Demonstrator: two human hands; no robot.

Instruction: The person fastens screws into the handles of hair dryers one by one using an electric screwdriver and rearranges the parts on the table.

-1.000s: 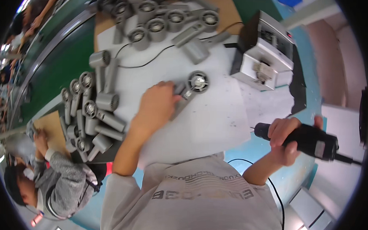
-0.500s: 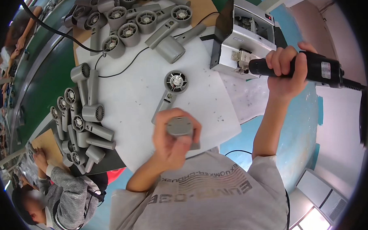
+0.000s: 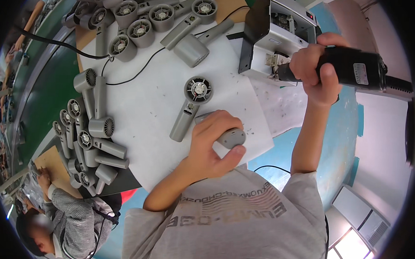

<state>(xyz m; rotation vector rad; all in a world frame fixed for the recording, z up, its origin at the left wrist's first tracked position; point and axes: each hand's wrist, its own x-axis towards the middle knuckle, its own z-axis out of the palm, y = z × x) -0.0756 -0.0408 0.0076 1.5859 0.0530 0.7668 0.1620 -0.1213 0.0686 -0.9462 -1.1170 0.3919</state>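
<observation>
In my right hand [image 3: 317,71] is a black power screwdriver [image 3: 351,66], its tip up against the metal outlet [image 3: 275,60] of a silver screw feeder [image 3: 290,41]. My left hand [image 3: 214,145] is closed round a grey hair dryer part [image 3: 232,138]. One rounded end with small holes shows past the fingers, and the rest is mostly hidden. Just beyond that hand, a grey hair dryer [image 3: 185,119] lies on the white sheet [image 3: 147,100], its round head open on a fan with several spokes.
Several grey hair dryers [image 3: 140,31] are heaped at the far left, and more [image 3: 102,126] lie along the left side. A black cable [image 3: 141,72] crosses the sheet. Small dark bits are scattered on it. At lower left sits another person [image 3: 76,216] in a grey sleeve.
My left hand has moved right and turned the grey part, so its holed end now faces right. The right hand and screwdriver have shifted slightly left, with the tip still at the feeder.
</observation>
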